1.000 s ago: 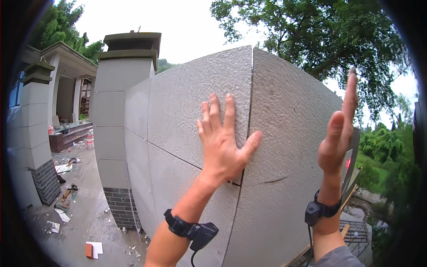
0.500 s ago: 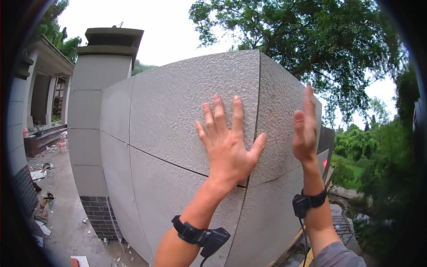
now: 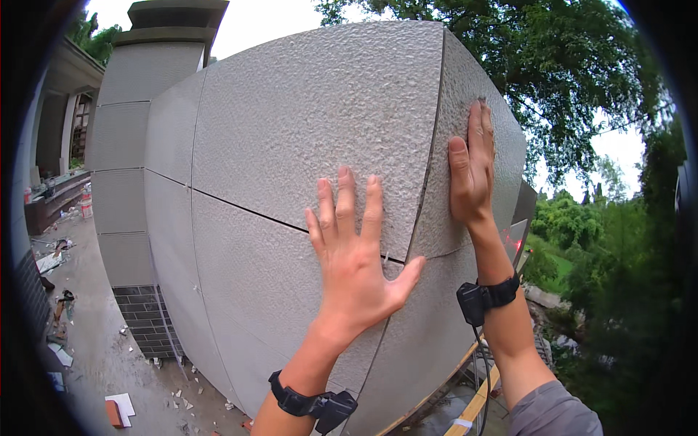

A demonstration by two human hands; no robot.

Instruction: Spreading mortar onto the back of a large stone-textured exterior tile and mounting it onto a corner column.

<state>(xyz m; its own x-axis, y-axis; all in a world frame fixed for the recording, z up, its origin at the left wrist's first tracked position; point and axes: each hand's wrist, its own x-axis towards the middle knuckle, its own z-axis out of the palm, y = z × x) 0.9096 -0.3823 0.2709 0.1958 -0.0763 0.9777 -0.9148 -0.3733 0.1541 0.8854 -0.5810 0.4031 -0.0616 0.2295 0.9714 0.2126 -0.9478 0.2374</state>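
A rough grey stone-panel wall (image 3: 305,102) turns a corner in front of me, with dark seams between the slabs. My left hand (image 3: 360,261) lies with spread fingers against the front face, over the horizontal seam beside the corner. A small pale piece (image 3: 386,257), too small to name, sits in that seam by my thumb. My right hand (image 3: 472,171) is flat, fingers stretched upward, against the upper slab of the side face (image 3: 502,174), just right of the corner joint. Both forearms wear black strapped devices with cables.
A grey tiled pillar (image 3: 128,200) with dark brick base stands left, beside a concrete path (image 3: 87,305) with rubble, a red brick (image 3: 113,413) and white scraps. A porch (image 3: 54,131) is behind. Right below are timber planks (image 3: 476,400); trees (image 3: 582,65) and greenery fill the right.
My left hand has shifted lower on the slab, across the seam. My right hand has moved left and onto the side face. The view has moved closer, so the wall fills more of it.
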